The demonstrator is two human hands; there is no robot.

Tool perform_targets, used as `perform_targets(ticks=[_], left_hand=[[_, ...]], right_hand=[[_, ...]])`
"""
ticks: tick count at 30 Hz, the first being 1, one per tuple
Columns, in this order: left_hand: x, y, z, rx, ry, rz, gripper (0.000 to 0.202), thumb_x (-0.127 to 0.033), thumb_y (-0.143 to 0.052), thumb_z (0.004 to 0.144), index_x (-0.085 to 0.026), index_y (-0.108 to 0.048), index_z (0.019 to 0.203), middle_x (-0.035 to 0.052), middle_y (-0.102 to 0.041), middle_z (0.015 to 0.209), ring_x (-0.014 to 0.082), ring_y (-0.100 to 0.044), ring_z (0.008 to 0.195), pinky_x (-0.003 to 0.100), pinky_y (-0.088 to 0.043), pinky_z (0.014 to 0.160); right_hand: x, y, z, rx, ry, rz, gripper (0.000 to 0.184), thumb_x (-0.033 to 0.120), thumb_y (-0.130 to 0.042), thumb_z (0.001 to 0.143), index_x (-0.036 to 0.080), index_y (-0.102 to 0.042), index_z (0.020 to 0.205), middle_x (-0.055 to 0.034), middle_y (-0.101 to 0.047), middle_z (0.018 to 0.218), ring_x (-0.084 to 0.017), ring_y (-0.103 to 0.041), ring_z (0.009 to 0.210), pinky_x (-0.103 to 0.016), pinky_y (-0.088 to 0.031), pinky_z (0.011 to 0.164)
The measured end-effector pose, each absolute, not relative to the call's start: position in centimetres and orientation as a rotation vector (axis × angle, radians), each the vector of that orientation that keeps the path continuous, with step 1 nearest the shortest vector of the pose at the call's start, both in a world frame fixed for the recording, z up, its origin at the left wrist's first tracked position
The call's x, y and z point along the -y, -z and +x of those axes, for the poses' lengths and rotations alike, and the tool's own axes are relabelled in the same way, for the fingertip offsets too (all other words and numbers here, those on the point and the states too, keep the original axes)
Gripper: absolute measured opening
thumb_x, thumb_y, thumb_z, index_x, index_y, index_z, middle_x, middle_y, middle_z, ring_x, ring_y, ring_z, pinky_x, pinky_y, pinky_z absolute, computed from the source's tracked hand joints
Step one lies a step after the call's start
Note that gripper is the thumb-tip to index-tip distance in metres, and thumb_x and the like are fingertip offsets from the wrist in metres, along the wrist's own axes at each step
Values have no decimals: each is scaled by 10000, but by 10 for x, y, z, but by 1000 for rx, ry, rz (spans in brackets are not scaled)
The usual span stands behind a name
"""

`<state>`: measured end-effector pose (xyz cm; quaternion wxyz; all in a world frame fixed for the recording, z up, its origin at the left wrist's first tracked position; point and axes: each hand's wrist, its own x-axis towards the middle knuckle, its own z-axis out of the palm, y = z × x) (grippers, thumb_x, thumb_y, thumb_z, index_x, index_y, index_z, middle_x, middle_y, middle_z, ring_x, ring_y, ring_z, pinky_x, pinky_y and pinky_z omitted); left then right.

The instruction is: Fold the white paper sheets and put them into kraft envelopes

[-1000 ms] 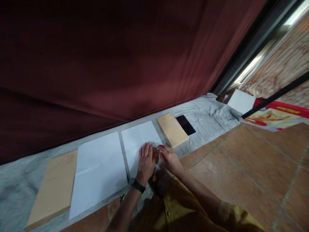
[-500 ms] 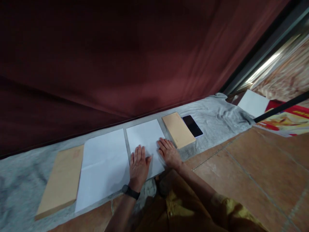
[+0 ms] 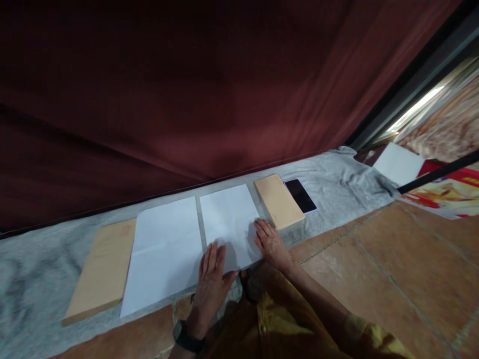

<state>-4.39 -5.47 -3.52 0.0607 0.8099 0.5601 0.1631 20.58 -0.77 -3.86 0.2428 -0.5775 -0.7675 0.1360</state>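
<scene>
A white sheet of paper (image 3: 230, 212) lies on a grey cloth (image 3: 333, 174) in front of me. Near its lower left corner is my left hand (image 3: 212, 279), fingers stretched out and slightly apart, a dark watch on the wrist. My right hand (image 3: 273, 245) rests at the sheet's right edge, its fingers extended and a little bent, holding nothing. To the left, across a narrow strip of cloth, lies a larger white sheet (image 3: 164, 244) with a faint crease. Beside my right hand sits a stack of brown envelopes (image 3: 280, 202).
Touching the right-hand stack is a dark-screened phone (image 3: 300, 195). A thicker brown envelope stack (image 3: 101, 271) lies at the far left. Behind the cloth hangs a dark red curtain (image 3: 224, 99). At right are a tiled floor (image 3: 374, 259), a dark bar and a red printed box (image 3: 449, 189).
My left hand has slid back toward me, to the sheet's near edge. My right hand has shifted slightly nearer along the right edge. The view has moved a little.
</scene>
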Motion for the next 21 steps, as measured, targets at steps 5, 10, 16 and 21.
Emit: perform_targets(ticks=[5,10,16,21], left_hand=[[69,37,-47,-1679,-364,2511,612,-245,-515,918,-214,-394,1517,142,-378,1610,303,-350,1488,544,-365,1179],[64,39,-49,-1666,-332,2533,570,-130,-450,900,-197,-485,1465,125,-468,1557,273,-427,1447,504,-391,1172],[58,31,-51,-1670,-388,2505,541,-89,-438,881,-218,-576,1388,88,-580,1465,244,-557,1335,465,-474,1104],[58,17,-53,-1606,-386,2496,523,-60,-411,869,-219,-639,1312,51,-645,1392,216,-573,1320,420,-501,1094]], right_hand=[[50,44,221,2069,-389,-1532,537,242,-505,984,178,-414,1510,-178,-429,1551,-315,-403,1440,-569,-403,1151],[69,44,222,1872,-506,-1549,570,185,-494,961,223,-393,1521,-168,-489,1498,-296,-520,1342,-524,-485,1075],[63,38,214,1611,-701,-1550,501,159,-530,867,223,-573,1362,-131,-611,1340,-264,-624,1173,-443,-537,1010],[64,45,219,1365,-902,-1487,444,169,-499,831,210,-638,1251,-103,-695,1159,-230,-690,995,-427,-578,921]])
